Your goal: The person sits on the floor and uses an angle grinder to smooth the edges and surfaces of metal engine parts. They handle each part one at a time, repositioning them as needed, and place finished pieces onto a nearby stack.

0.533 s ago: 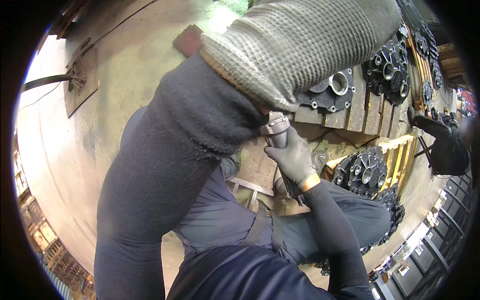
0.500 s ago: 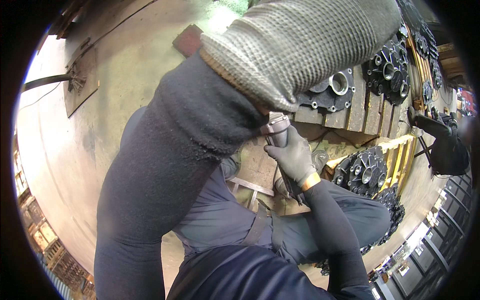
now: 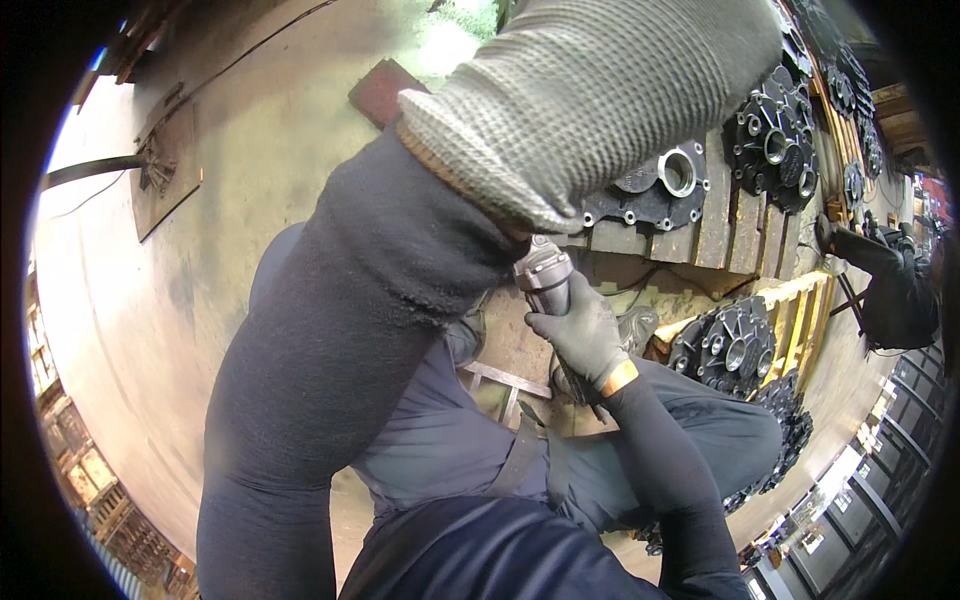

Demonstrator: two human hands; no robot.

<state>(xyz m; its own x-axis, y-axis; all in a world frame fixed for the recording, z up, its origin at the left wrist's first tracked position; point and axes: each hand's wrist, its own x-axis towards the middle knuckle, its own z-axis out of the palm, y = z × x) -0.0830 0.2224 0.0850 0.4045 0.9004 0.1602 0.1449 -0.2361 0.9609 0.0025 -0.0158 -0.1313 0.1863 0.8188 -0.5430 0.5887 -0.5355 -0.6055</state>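
Observation:
My left hand (image 3: 600,90) is raised close to the camera in a grey knit glove and fills the top of the view. Its fingers run out of sight, so I cannot tell what it holds. The dark sleeve of that arm covers the middle. Below it my right hand (image 3: 585,335), in a grey glove with an orange cuff, grips a grey cylindrical power tool (image 3: 543,275). The tool points up toward a black cast metal part with a round bore (image 3: 655,190), which lies on a wooden pallet (image 3: 720,215). The tool's tip is hidden behind my left arm.
More black cast parts (image 3: 735,350) lie on a yellow pallet (image 3: 790,310) at the right, with others stacked at the upper right (image 3: 775,140). Another person in dark clothes (image 3: 890,290) bends at the far right. A reddish block (image 3: 385,90) lies on the concrete floor (image 3: 200,280).

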